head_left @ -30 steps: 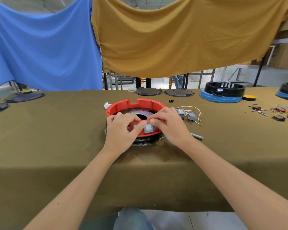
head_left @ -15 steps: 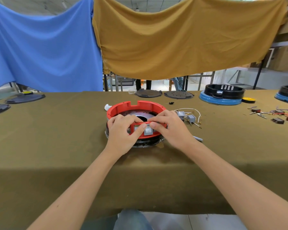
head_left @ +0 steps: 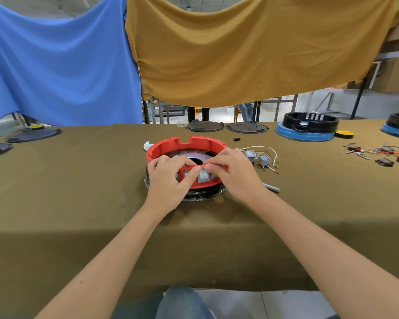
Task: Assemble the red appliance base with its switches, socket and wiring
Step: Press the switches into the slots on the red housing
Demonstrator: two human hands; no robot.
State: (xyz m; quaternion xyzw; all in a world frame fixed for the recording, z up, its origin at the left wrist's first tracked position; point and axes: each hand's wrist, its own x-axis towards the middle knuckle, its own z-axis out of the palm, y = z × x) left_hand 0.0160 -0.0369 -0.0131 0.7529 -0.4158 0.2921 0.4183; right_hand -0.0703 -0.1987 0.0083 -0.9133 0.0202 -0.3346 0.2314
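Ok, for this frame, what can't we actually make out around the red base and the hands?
All in the head view:
- Near wall of the red base: the left hand and right hand cover most of it, so whether the gray switch is fully seated cannot be told.
- Wiring behind that switch: hidden by the rim and fingers.
- Loose switches with wires: too small to read the terminals.
- Parts at the right edge: small and blurred.
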